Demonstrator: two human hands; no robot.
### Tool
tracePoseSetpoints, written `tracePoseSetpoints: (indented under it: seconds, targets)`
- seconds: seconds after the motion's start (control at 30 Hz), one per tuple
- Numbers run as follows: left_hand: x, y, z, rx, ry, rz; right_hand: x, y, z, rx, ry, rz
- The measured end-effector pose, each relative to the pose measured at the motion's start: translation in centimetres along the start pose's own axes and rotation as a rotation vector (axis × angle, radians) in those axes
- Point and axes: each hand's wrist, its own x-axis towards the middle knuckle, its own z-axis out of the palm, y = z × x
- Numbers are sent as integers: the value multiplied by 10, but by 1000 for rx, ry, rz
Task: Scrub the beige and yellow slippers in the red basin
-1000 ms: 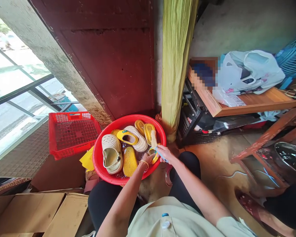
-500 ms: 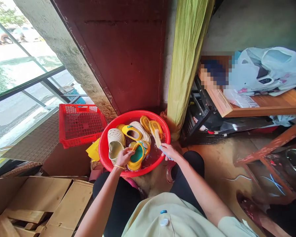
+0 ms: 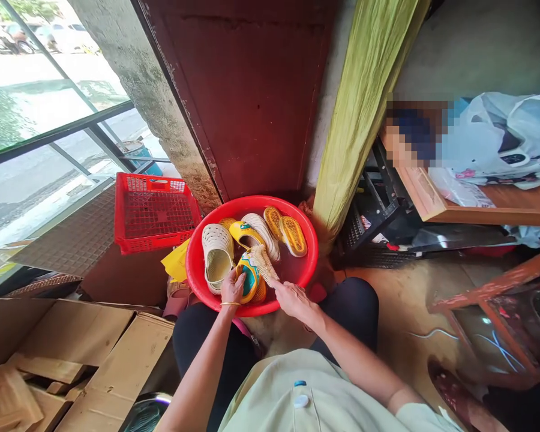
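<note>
A red plastic basin [image 3: 312, 264] of water stands between my knees with several clogs in it. My left hand [image 3: 233, 288] is closed on the edge of a yellow clog with a green inside [image 3: 251, 282]. In my right hand [image 3: 292, 299] is a scrubbing brush [image 3: 264, 264], its head against the front of that clog. A cream clog [image 3: 218, 249] lies at the basin's left. Another yellow clog [image 3: 243, 232] lies behind the held one, beside an upturned cream clog [image 3: 263, 227]. Yellow soles [image 3: 293, 236] show at the back right.
A red plastic crate [image 3: 155, 210] stands left of the basin, above cardboard boxes [image 3: 94, 354]. A yellow-green curtain [image 3: 355, 114] hangs behind, beside a dark red door [image 3: 247, 102]. At right, a wooden drawer [image 3: 472, 213] holds a plastic bag. Another person's foot [image 3: 450, 384] shows at lower right.
My right hand has brought the brush left and down, from near the yellow soles onto the held clog. My left hand keeps its hold on the clog. The view has shifted slightly.
</note>
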Motion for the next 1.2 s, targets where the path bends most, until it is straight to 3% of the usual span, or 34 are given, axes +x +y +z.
tracePoseSetpoints:
  seconds: [0.1, 0.23, 0.4, 0.57, 0.67, 0.8, 0.97, 1.2]
  targets:
    - [-3, -2, -1, 33, -28, -15, -3, 2, -7, -23, -4, -51]
    - [-6, 3, 1, -4, -24, 31, 21, -4, -20, -51, 10, -43]
    - [0, 0, 8, -336, 5, 9, 54, -11, -33, -58, 30, 100]
    - [11, -16, 15, -672, 104, -166, 20, -22, -15, -97, -36, -18]
    - [13, -20, 17, -805, 32, -248, -3, -29, -8, -161, -47, -79]
    - [11, -16, 14, -861, -104, -319, 12, -28, -30, -212, -7, 1]
    - [10, -12, 12, -861, -92, -326, 44, -21, -60, -178, -9, 67]
    - [10, -14, 12, -820, -107, -281, 11, -17, -34, -174, 5, -32]
